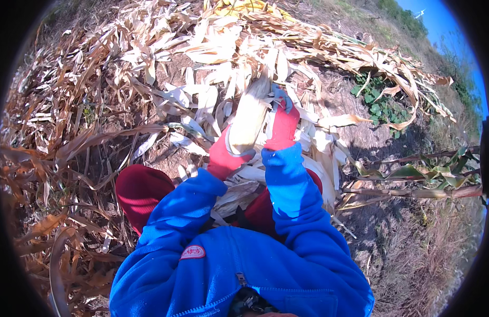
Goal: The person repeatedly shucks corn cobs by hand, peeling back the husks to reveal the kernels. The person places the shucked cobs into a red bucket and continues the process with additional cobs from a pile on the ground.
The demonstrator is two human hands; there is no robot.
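Note:
An ear of corn in pale dry husk (248, 117) stands tilted away in front of my knees. Its lower end lies in my left hand (227, 155), which wears a red and grey glove and is closed around it. At the ear's upper right side, my right hand (284, 117), gloved the same way, has its fingers closed on the husk. Some fingertips are hidden behind the husk. Loose husk leaves lie under and around both hands.
Dry husks (149, 37) cover the ground ahead and to the left. Yellow corn ears (244, 7) are heaped at the far middle. Cut stalks (355, 55) lie at the far right, beside a green leafy plant (380, 100). More stalks (429, 192) reach in from the right.

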